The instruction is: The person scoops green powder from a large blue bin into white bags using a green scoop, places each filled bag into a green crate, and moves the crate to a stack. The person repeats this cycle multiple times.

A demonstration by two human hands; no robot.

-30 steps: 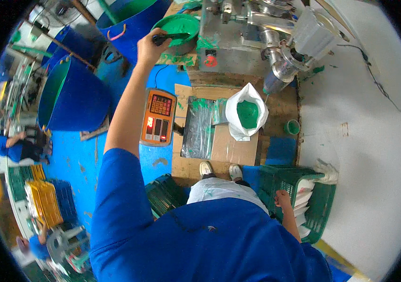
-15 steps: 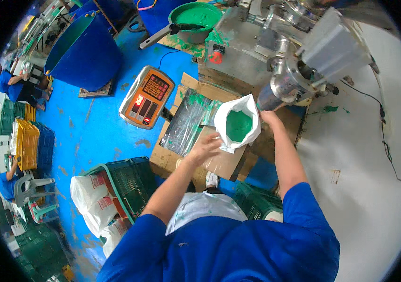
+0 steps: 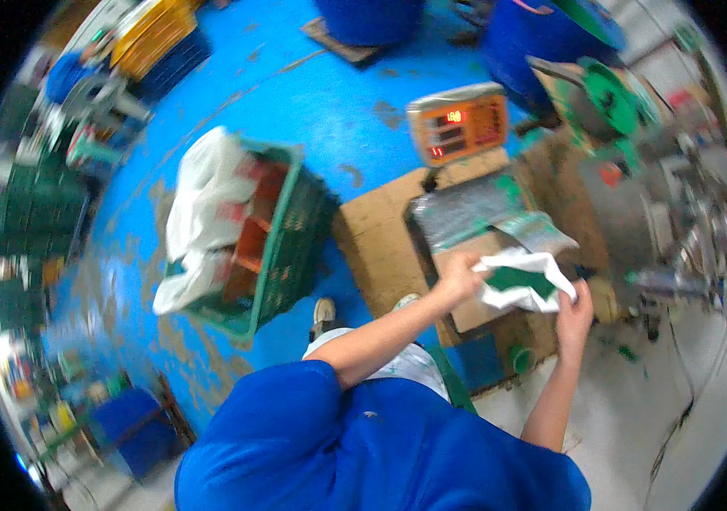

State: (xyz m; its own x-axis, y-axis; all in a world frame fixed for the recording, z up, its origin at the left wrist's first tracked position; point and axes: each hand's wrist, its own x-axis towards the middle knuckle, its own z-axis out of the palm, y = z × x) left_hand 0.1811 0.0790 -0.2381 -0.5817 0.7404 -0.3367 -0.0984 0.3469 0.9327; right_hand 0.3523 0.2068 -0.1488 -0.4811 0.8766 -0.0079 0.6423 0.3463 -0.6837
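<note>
White bag, creased and jagged-mouthed, gapes around green filling

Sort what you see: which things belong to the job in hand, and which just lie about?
Apparently in use:
white bag, held at its rim by left hand and right hand
green contents
orange scale display

Apparently just lying about:
green crate with white sacks
yellow crate
</note>
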